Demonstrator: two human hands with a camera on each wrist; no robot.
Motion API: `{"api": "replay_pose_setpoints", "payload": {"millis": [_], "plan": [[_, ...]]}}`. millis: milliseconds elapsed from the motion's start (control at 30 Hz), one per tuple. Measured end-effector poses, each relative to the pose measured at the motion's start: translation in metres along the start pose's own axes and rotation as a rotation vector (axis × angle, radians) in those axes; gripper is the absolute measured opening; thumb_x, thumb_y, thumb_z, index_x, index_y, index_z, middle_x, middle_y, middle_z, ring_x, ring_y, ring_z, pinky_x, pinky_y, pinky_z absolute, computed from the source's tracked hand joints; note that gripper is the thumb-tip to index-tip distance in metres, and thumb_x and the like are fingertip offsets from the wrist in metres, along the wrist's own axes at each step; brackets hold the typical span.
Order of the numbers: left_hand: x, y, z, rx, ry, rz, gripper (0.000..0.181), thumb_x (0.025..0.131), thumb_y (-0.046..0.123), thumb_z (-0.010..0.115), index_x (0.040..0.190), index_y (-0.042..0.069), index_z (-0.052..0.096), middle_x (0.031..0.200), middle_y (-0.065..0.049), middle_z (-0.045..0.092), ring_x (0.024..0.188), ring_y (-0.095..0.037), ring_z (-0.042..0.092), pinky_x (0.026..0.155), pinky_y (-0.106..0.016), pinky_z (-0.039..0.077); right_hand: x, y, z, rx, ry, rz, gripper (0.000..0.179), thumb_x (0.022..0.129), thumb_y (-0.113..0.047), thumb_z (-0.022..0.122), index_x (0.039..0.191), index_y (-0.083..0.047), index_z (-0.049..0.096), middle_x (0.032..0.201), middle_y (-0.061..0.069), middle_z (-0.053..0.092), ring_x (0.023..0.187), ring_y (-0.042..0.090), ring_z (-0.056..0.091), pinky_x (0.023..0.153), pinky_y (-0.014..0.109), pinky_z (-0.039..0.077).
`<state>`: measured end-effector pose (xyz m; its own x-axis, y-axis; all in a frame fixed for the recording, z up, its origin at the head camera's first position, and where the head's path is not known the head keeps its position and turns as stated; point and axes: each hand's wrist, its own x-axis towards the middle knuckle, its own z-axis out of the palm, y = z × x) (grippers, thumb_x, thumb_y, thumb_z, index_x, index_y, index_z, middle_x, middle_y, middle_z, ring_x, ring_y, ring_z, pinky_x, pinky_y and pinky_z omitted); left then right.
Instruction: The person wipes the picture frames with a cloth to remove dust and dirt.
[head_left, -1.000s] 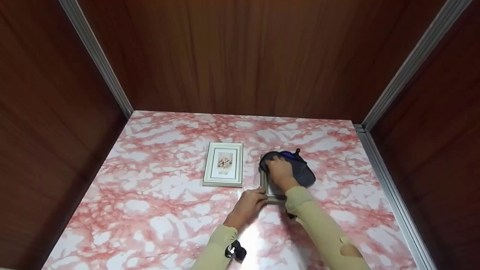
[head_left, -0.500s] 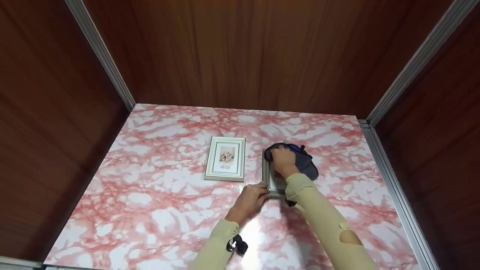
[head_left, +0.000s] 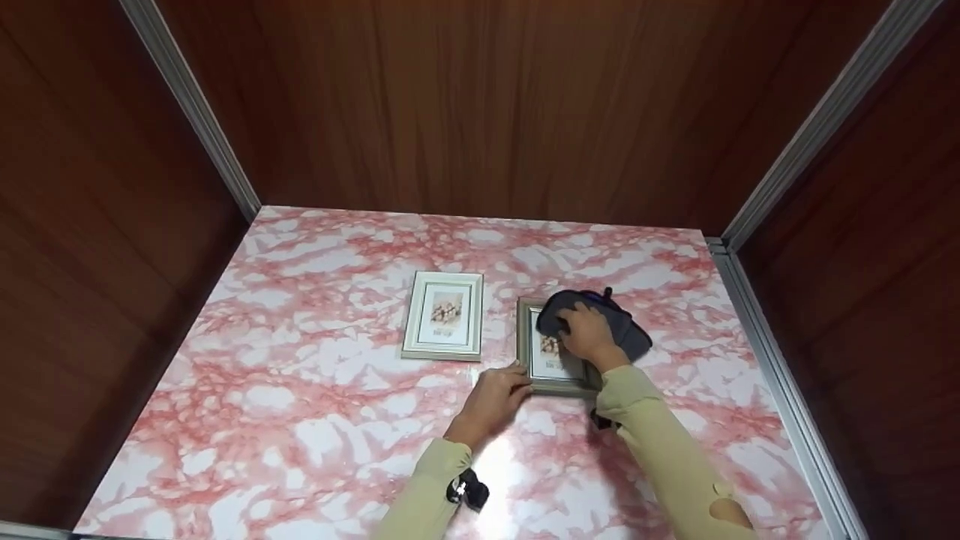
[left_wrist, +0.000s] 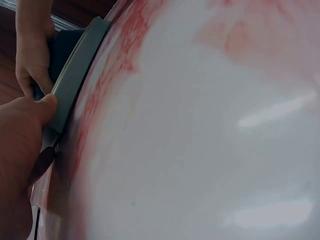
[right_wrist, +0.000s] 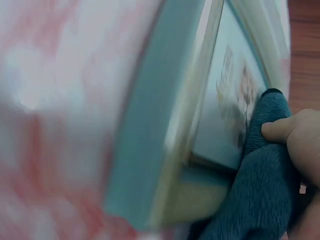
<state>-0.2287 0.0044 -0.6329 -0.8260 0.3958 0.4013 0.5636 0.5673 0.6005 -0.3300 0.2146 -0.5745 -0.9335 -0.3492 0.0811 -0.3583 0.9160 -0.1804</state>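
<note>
The left hand (head_left: pixel 491 397) grips the lower left corner of a champagne-coloured picture frame (head_left: pixel 523 337), which lies face up on the table. In the left wrist view its thumb is on top of the frame's edge (left_wrist: pixel 82 70), with a finger lower down at the side. The right hand (head_left: pixel 589 335) holds a dark grey-blue plush cloth (head_left: pixel 632 339) with black edging against the glass. Seen from the right wrist, the thumb presses into the cloth (right_wrist: pixel 262 185), which overlaps the print of flowers. Cloth and hand hide the frame's upper right part.
A second, paler picture frame (head_left: pixel 442 354) lies face up to the left. The table (head_left: pixel 322 427) has a red and white marbled top. Brown wood panels (head_left: pixel 450 112) stand behind and at both sides, with metal rails (head_left: pixel 780 375) along the corners.
The right hand has slid the cloth to the right over the glass, baring the frame's left side and part of its print. The left hand keeps its grip on the corner.
</note>
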Motion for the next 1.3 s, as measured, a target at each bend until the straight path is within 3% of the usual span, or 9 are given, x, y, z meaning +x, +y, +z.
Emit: {"api": "replay_pose_setpoints", "payload": {"millis": [133, 300, 600, 767, 867, 933, 1033, 1200, 1300], "plan": [[-0.002, -0.005, 0.000, 0.000, 0.035, 0.011, 0.012, 0.091, 0.014, 0.069, 0.099, 0.009, 0.077, 0.122, -0.013, 0.064, 0.118, -0.025, 0.057, 0.099, -0.028, 0.041, -0.020, -0.012, 0.009, 0.042, 0.057, -0.011, 0.034, 0.088, -0.013, 0.069, 0.121, -0.005, 0.066, 0.122, 0.024, 0.059, 0.108, 0.048, 0.055, 0.087, 0.062, 0.044], [-0.003, -0.008, -0.004, 0.009, 0.058, -0.025, 0.012, 0.089, 0.015, 0.071, 0.098, 0.009, 0.077, 0.122, -0.011, 0.065, 0.117, -0.023, 0.058, 0.099, -0.027, 0.041, -0.043, -0.025, 0.012, 0.090, 0.117, -0.043, 0.030, 0.086, -0.013, 0.072, 0.115, -0.006, 0.069, 0.110, 0.020, 0.062, 0.096, 0.044, 0.059, 0.079, 0.059, 0.047], [-0.001, -0.007, 0.005, -0.013, 0.063, -0.027, 0.013, 0.090, 0.018, 0.071, 0.098, 0.009, 0.077, 0.121, -0.012, 0.064, 0.117, -0.023, 0.058, 0.098, -0.027, 0.042, -0.084, -0.031, 0.004, 0.162, 0.081, -0.023, 0.027, 0.086, -0.011, 0.072, 0.113, -0.006, 0.070, 0.112, 0.020, 0.062, 0.102, 0.044, 0.057, 0.085, 0.059, 0.045], [0.000, -0.002, 0.003, 0.017, 0.043, -0.015, 0.013, 0.090, 0.017, 0.071, 0.098, 0.010, 0.077, 0.120, -0.013, 0.065, 0.117, -0.025, 0.058, 0.098, -0.028, 0.043, -0.095, -0.026, 0.005, 0.126, 0.130, -0.045, 0.033, 0.085, -0.018, 0.074, 0.117, -0.010, 0.069, 0.109, 0.016, 0.060, 0.101, 0.038, 0.054, 0.083, 0.056, 0.043], [0.006, 0.004, -0.002, 0.095, 0.007, 0.017, 0.009, 0.090, 0.018, 0.071, 0.090, 0.011, 0.076, 0.105, -0.008, 0.071, 0.101, -0.021, 0.067, 0.087, -0.027, 0.051, -0.101, -0.023, 0.008, 0.114, 0.165, -0.004, 0.046, 0.085, -0.024, 0.075, 0.127, -0.012, 0.064, 0.124, 0.022, 0.053, 0.114, 0.041, 0.046, 0.085, 0.059, 0.039], [0.014, 0.007, -0.006, 0.162, -0.030, 0.032, 0.012, 0.089, 0.020, 0.070, 0.081, 0.013, 0.074, 0.088, -0.001, 0.072, 0.083, -0.016, 0.069, 0.073, -0.026, 0.054, -0.106, -0.021, 0.011, 0.125, 0.160, 0.035, 0.052, 0.086, -0.026, 0.074, 0.134, -0.012, 0.059, 0.137, 0.026, 0.045, 0.125, 0.045, 0.038, 0.090, 0.063, 0.036], [0.033, 0.006, -0.014, 0.260, -0.085, 0.003, 0.024, 0.091, 0.024, 0.066, 0.068, 0.018, 0.066, 0.069, 0.008, 0.062, 0.064, -0.011, 0.061, 0.057, -0.026, 0.049, -0.110, -0.019, 0.014, 0.149, 0.137, 0.063, 0.053, 0.088, -0.026, 0.072, 0.136, -0.010, 0.057, 0.145, 0.030, 0.036, 0.133, 0.050, 0.030, 0.094, 0.066, 0.035], [0.083, -0.005, -0.028, 0.368, -0.054, -0.123, 0.019, 0.092, 0.018, 0.060, 0.076, 0.013, 0.069, 0.081, 0.000, 0.064, 0.069, -0.020, 0.063, 0.058, -0.034, 0.051, -0.106, -0.020, 0.012, 0.150, 0.116, 0.044, 0.047, 0.089, -0.027, 0.071, 0.131, -0.009, 0.061, 0.144, 0.027, 0.040, 0.132, 0.052, 0.031, 0.098, 0.065, 0.033], [0.112, -0.011, -0.032, 0.374, -0.077, -0.199, 0.015, 0.091, 0.013, 0.057, 0.087, 0.009, 0.071, 0.091, -0.008, 0.065, 0.078, -0.028, 0.066, 0.065, -0.039, 0.054, -0.105, -0.021, 0.010, 0.124, 0.106, 0.042, 0.046, 0.087, -0.028, 0.073, 0.129, -0.009, 0.063, 0.142, 0.025, 0.044, 0.131, 0.050, 0.034, 0.097, 0.064, 0.034]]}}
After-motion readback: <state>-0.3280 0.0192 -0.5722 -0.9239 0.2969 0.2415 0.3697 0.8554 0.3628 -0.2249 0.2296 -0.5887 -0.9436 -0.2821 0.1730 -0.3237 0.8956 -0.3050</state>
